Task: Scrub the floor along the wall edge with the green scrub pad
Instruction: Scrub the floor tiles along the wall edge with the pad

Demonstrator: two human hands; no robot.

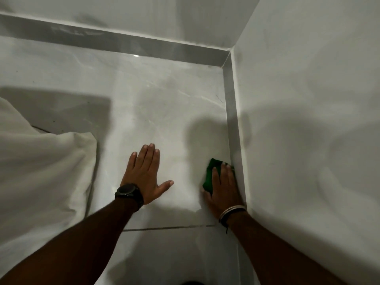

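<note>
The green scrub pad (211, 173) lies flat on the pale marble floor tile (164, 112), pressed down under my right hand (223, 188). That hand covers the pad's right half and sits right against the grey skirting strip (231, 112) at the foot of the right wall (308, 120). My left hand (145, 173) rests palm-down on the tile with fingers spread, a hand's width to the left of the pad. A black watch is on the left wrist and bangles are on the right wrist.
A white cloth or bedding (41, 171) hangs down to the floor at the left. The back wall (144, 15) with its own grey skirting meets the right wall in a corner at the upper right. A grout line (168, 227) crosses the floor near my forearms.
</note>
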